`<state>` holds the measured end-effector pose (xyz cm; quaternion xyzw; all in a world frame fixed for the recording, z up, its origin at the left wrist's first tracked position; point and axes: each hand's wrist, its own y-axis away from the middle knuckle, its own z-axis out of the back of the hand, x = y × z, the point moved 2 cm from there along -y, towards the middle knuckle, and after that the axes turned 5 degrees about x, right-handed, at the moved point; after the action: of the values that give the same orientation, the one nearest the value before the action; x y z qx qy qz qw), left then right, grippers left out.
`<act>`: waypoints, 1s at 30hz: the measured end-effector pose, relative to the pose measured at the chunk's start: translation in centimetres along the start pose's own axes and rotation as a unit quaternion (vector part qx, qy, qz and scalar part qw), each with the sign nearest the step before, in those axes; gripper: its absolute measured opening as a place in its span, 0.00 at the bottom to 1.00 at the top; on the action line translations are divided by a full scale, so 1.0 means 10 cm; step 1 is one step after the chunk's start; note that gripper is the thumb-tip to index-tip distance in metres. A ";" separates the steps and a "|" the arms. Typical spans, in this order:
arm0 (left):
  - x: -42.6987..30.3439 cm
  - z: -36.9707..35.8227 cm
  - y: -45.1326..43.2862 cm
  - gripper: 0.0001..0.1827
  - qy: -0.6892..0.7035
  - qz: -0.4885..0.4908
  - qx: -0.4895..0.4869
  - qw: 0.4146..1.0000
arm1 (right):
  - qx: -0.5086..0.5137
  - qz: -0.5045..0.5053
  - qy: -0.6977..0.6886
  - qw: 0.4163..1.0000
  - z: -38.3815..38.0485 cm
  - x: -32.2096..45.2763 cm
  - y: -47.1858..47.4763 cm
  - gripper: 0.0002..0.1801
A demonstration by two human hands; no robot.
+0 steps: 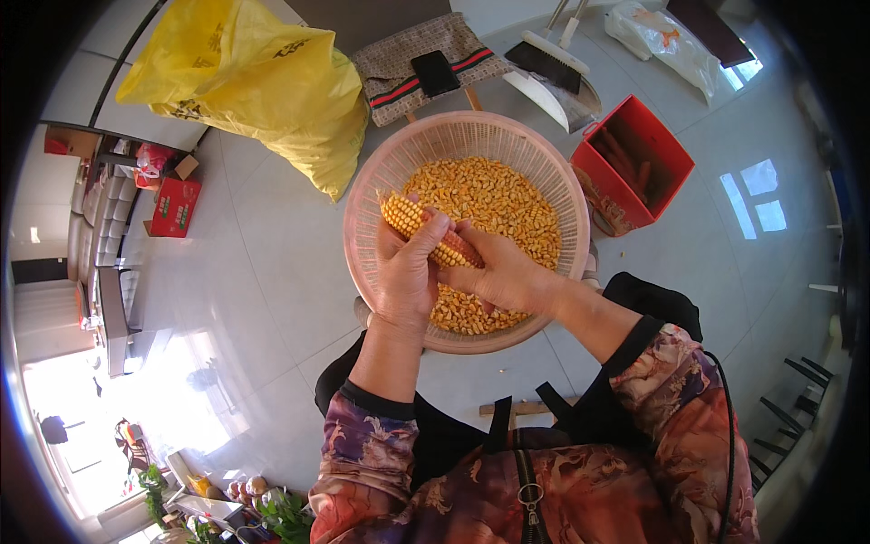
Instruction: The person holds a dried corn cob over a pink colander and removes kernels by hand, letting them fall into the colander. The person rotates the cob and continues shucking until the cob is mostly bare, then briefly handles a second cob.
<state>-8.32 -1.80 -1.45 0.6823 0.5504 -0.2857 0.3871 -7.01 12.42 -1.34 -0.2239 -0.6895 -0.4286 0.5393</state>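
Observation:
A dried ear of corn [406,219] lies slantwise between my two hands. Yellow kernels cover its upper left end, while part of its lower right side shows bare reddish cob. My left hand [408,272] grips the ear from the left, thumb along its top. Around the lower end closes my right hand [506,268], its thumb and fingers pressed on the cob. Both hands are above a round pink plastic basket [367,204] with slatted walls. Loose corn kernels [503,197] form a thick layer inside it. The hands hide some of the kernels.
A red box [629,166] holding bare cobs stands right of the basket. A large yellow sack [272,88] sits at upper left. Beyond the basket, a cloth-covered stool [428,68] bears a black phone [435,73]. A broom [550,61] rests in a dustpan [584,102].

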 end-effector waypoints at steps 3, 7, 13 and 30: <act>0.08 -0.02 0.01 0.23 -0.017 -0.006 -0.022 1.000 | -0.034 0.033 0.050 0.998 -0.07 -0.09 -0.01 0.37; 0.03 -0.09 0.02 0.20 -0.028 -0.019 -0.022 0.999 | -0.050 0.059 0.089 0.993 -0.07 -0.14 0.00 0.35; -0.12 -0.11 0.01 0.16 0.022 -0.033 -0.017 0.999 | -0.009 0.009 0.059 0.998 -0.04 -0.04 0.03 0.32; -0.04 0.08 -0.03 0.09 -0.007 -0.021 -0.058 0.998 | -0.009 0.070 0.074 0.995 -0.12 -0.22 0.05 0.32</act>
<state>-8.64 -2.63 -1.63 0.6447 0.5779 -0.2660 0.4238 -5.29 12.04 -3.13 -0.2439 -0.6264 -0.4117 0.6153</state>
